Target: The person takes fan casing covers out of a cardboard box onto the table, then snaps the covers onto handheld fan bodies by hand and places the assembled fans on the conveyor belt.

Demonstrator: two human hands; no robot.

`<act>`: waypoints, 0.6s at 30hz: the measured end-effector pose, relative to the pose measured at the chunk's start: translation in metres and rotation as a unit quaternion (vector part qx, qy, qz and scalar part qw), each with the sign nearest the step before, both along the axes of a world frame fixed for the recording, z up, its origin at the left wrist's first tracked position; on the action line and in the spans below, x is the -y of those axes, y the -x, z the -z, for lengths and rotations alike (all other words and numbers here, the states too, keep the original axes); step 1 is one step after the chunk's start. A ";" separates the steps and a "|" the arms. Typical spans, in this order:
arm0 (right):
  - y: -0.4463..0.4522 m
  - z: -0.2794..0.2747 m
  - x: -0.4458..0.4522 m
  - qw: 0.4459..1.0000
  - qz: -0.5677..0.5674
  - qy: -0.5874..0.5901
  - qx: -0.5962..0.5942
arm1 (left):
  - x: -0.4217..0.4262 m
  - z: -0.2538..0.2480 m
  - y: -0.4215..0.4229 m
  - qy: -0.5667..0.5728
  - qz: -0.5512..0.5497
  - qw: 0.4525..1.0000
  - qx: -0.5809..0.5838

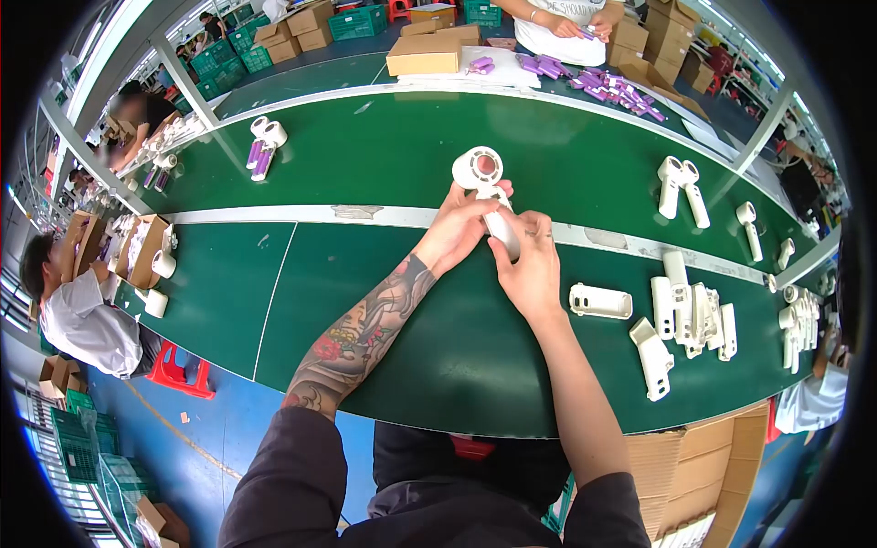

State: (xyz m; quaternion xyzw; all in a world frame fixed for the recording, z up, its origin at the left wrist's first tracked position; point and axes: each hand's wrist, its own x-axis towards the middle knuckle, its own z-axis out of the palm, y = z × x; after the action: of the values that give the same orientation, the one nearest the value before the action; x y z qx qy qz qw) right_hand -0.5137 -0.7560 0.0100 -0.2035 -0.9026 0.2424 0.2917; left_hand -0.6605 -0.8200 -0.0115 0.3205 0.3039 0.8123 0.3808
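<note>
A white handheld fan (465,172) is held up over the white strip between the green work surfaces, its round head pointing away from me. My left hand (454,228) wraps the upper handle just below the head, with the thumb across it. On the lower handle, my right hand (530,269) grips with thumb and fingers on either side. Part of the handle is hidden by my fingers. Right of my right hand lies an open white handle shell (600,301). Beyond it is a pile of similar white shells (694,315), and one shell (651,358) lies nearer me.
Across the green surface are a fan with purple battery cells (263,163) at left and two white fans (681,187) at right. Purple cells (612,89) are heaped before a person (562,32) opposite. Another person (87,320) sits left; a cardboard box (703,475) stands below right.
</note>
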 end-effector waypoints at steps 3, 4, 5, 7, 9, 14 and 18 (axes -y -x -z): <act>0.007 0.017 -0.006 0.991 -0.033 0.104 -0.082 | 0.003 -0.009 0.000 0.035 0.014 0.999 -0.027; 0.010 0.023 -0.009 0.979 -0.050 0.154 -0.123 | 0.004 -0.012 0.000 0.052 0.021 0.998 -0.040; 0.010 0.029 -0.013 0.963 -0.065 0.204 -0.164 | 0.005 -0.014 0.000 0.070 0.029 0.996 -0.053; 0.007 0.023 -0.015 0.961 -0.069 0.230 -0.140 | 0.010 -0.015 0.001 0.074 0.037 0.994 -0.078; 0.003 0.015 -0.021 0.952 -0.088 0.278 -0.091 | 0.012 -0.017 0.001 0.078 0.042 0.988 -0.127; 0.003 0.019 -0.021 0.955 -0.079 0.266 -0.107 | 0.010 -0.016 -0.022 0.153 0.016 0.962 -0.227; 0.002 0.014 -0.015 0.975 -0.024 0.211 -0.068 | 0.004 -0.012 -0.027 0.154 -0.001 0.957 -0.247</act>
State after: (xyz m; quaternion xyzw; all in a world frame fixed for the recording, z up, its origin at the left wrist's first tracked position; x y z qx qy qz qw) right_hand -0.5162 -0.7410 -0.0036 -0.2221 -0.8141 0.4471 0.2968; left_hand -0.6331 -0.8237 0.0000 0.4483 0.5103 0.6518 0.3374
